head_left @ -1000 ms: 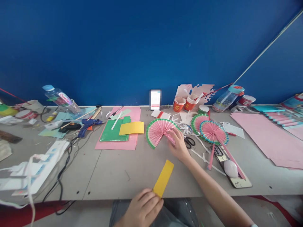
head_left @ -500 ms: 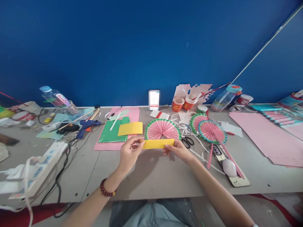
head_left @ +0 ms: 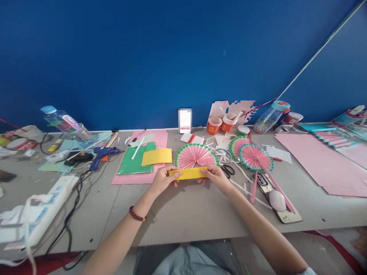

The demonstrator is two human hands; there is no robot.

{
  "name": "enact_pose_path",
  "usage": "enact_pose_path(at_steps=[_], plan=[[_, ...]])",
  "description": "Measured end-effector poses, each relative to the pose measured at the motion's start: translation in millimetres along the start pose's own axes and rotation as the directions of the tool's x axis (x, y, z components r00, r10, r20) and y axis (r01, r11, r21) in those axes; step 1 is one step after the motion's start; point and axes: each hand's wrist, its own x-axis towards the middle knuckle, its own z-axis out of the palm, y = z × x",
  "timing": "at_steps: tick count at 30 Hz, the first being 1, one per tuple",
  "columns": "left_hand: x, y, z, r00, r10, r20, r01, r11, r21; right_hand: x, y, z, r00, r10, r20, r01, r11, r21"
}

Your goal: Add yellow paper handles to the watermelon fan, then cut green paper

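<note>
Head view. Yellow strip (head_left: pixel 189 173) held level between two hands, above the near-middle of the surface (head_left: pixel 183 219). Left hand (head_left: pixel 161 181): fingers pinching the strip's left end, thumb on the near face. Right hand (head_left: pixel 219 180): same grip at the right end. Just beyond the strip, a pleated pink half-round fan (head_left: pixel 195 153) with green edge; strip overlaps its lower part in sight, contact cannot be told. Black scissors (head_left: pixel 228 170) near right hand, partly hidden.

Left of the fan: yellow paper (head_left: pixel 157 157) lying across a green packet (head_left: pixel 130 165), both over a pink sheet (head_left: pixel 161 138). Blue glue gun (head_left: pixel 101 156) farther left. To the right: round pink fan (head_left: pixel 254 156), blue-green rim, overlapping another green-edged fan (head_left: pixel 238 147). Phone (head_left: pixel 291 215) nearer, white rounded object (head_left: pixel 277 200) on it.
</note>
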Motion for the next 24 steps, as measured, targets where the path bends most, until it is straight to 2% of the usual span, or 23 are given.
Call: enact_pose_path(at_steps=[4,8,10,12,14,17,20,22,24], plan=[[1,-3,-1.3,1.0,0.021,-0.003,-0.021,1.0,0.01,-1,-4,-4,0.999,0.039,0.032,-0.038,0.999,-0.027],[0,-2,-2.3,1.0,0.016,0.014,-0.016,1.0,-0.026,-5,-7,-10,0.995,0.037,0.09,-0.044,0.996,0.077],[-2,1,-4.8,0.999,0.012,0.045,-0.008,0.997,-0.079,-7,-9,-13,0.988,0.047,0.149,-0.067,0.989,0.132],[-5,5,-8.0,0.992,0.014,0.125,0.007,0.986,-0.168,-10,-10,-16,0.974,0.055,0.219,-0.09,0.984,0.157],[-7,8,-9.5,0.959,-0.011,0.285,0.094,0.955,-0.281,-12,-12,-18,0.949,0.075,0.306,-0.122,0.983,0.139],[-12,11,-3.3,0.85,-0.132,0.51,0.318,0.9,-0.298,-14,-12,-16,0.871,0.133,0.473,-0.18,0.982,0.055],[-19,12,11.7,0.788,-0.218,0.576,0.37,0.915,-0.159,-14,-11,-9,0.801,0.178,0.572,-0.2,0.98,-0.025],[-23,12,21.7,0.742,-0.194,0.642,0.393,0.902,-0.181,-14,-11,-5,0.796,0.196,0.573,-0.194,0.979,-0.065],[-27,11,28.4,0.733,-0.154,0.663,0.407,0.879,-0.246,-13,-11,-3,0.809,0.198,0.554,-0.183,0.98,-0.083]])
